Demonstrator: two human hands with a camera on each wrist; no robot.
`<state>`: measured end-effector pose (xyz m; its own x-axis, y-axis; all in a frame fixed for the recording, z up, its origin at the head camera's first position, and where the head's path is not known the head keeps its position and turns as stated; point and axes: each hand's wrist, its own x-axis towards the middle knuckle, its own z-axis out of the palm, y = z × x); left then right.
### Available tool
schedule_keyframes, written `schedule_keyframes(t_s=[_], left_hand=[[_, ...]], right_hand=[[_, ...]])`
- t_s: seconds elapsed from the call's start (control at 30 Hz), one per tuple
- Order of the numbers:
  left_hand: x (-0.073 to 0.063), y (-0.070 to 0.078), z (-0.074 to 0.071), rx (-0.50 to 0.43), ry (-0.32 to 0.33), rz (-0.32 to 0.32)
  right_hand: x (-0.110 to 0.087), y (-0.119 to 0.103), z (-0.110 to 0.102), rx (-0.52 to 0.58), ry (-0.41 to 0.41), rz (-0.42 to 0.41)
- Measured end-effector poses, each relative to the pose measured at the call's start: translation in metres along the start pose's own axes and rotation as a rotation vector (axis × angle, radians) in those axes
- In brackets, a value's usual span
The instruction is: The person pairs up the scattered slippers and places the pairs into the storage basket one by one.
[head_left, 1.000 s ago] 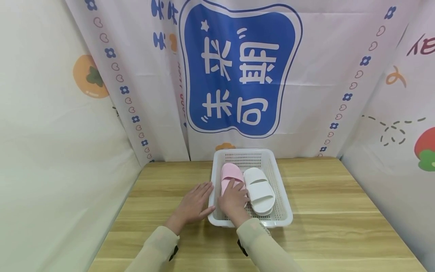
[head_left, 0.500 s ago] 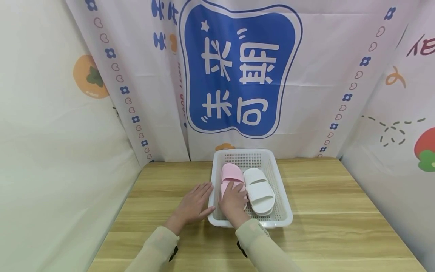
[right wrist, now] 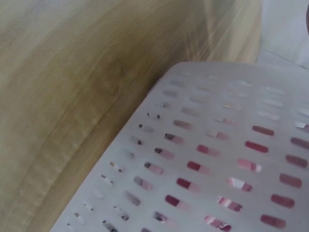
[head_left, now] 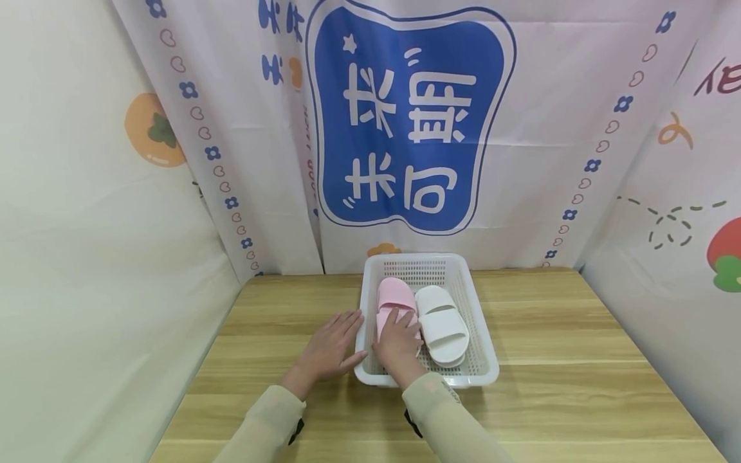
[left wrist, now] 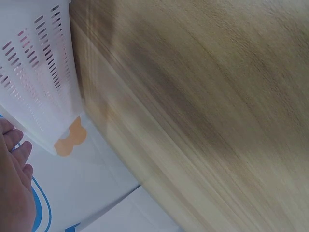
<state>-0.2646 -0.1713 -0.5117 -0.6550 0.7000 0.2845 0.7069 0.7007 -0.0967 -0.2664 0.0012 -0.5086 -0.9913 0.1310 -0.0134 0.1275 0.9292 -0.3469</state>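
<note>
A white plastic basket (head_left: 485,350) stands at the back of the table, with pink slippers (head_left: 396,290) on its left side and white slippers (head_left: 442,325) on its right. My right hand (head_left: 397,344) reaches over the front rim and rests on the pink slippers, fingers spread and covering their near part. Outside the basket, my left hand (head_left: 331,347) touches its left rim with straight fingers. In the left wrist view the fingers of that left hand (left wrist: 14,179) show beside the slotted basket wall (left wrist: 53,96). Pink shows through the slots of the basket wall (right wrist: 193,159) in the right wrist view.
The wooden table (head_left: 556,366) extends to both sides of the basket. A printed cloth (head_left: 278,212) hangs directly behind it, and pale cloth walls (head_left: 104,257) close in the left and right sides.
My right hand has shifted very slightly on the pink slippers. The left hand, the basket and the white slippers stay where they were.
</note>
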Motion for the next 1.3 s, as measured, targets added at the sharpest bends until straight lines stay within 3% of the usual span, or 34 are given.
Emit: schedule_keyframes(t_s=[0.37,1.3], left_hand=[[0.001,0.001,-0.001,-0.008,-0.019,-0.013],[0.001,0.0,-0.001,-0.001,-0.008,-0.002]], right_hand=[[-0.007,0.003,-0.01,0.017,-0.08,-0.039],[-0.008,0.003,-0.02,-0.021,-0.088,-0.078]])
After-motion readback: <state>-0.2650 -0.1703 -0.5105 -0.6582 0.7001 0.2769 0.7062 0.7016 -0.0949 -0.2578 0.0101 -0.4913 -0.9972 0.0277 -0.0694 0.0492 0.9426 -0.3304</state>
